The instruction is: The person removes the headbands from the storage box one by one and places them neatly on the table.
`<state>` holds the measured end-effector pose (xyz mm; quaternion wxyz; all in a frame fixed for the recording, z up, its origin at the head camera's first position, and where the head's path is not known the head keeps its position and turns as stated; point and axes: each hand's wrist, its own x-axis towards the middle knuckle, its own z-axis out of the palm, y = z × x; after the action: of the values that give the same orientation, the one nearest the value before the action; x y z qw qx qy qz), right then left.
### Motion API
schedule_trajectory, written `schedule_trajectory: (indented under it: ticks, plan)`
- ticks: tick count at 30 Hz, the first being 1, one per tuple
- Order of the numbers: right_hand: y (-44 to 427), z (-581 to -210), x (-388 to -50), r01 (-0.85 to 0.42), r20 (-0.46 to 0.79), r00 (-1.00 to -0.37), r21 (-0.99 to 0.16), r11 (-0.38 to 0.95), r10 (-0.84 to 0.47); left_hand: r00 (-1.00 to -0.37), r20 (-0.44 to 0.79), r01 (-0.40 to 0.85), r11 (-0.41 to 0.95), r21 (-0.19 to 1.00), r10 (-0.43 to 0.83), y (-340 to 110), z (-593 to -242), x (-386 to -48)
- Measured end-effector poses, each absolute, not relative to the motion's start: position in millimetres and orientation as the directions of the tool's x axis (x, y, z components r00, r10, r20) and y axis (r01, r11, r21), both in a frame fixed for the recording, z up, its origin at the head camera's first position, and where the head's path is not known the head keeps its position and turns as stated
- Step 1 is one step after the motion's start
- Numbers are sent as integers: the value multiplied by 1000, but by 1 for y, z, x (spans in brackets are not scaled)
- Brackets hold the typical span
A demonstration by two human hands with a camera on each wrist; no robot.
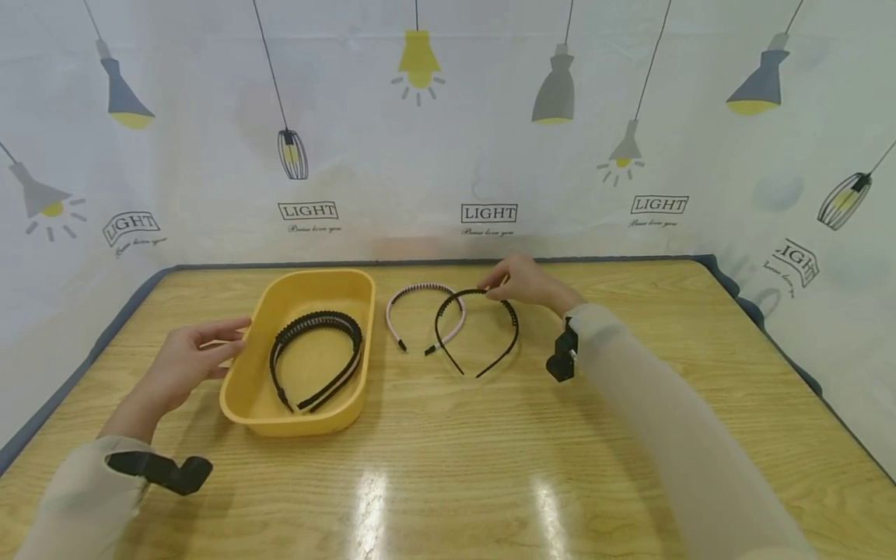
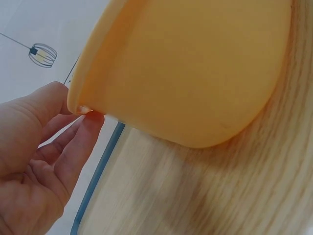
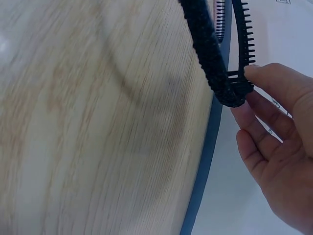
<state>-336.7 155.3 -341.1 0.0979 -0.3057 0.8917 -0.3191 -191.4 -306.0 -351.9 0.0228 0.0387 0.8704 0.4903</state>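
My right hand (image 1: 528, 281) pinches a thin black headband (image 1: 516, 330) by the top of its curve, between thumb and fingertips. In the right wrist view the black headband (image 3: 208, 54) shows a rough outer surface and small comb teeth. Just left of it a pale pink headband (image 1: 390, 315) with dark teeth lies on the table. Further left stands a yellow plastic basin (image 1: 241, 400) with black headbands (image 1: 315, 320) inside, overlapping, so their number is unclear. My left hand (image 1: 183, 364) is at the basin's left side; in the left wrist view its thumb and fingers (image 2: 80, 142) pinch the rim.
The wooden table (image 1: 448, 482) has a dark blue edge along its back and sides. Behind it hangs a white sheet (image 1: 448, 140) printed with lamps and the word LIGHT. A black wrist mount (image 1: 562, 354) is on the right sleeve, another (image 1: 168, 472) on the left.
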Motion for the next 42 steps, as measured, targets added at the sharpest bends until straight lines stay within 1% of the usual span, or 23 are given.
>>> schedule_trajectory:
  ticks: [10, 26, 42]
  plan:
    - [168, -340, -341, -399, -34, -841, -635, 661, -540, -996, -12, 37, 521, 853, 90, -307, -355, -193]
    - [189, -347, -354, -382, -25, -862, -623, 682, -506, -996, -22, 23, 520, 854, 81, -308, -354, -194]
    - [193, -348, -359, -333, -64, -884, -610, 719, -464, -997, -4, 36, 516, 856, 77, -307, -355, -193]
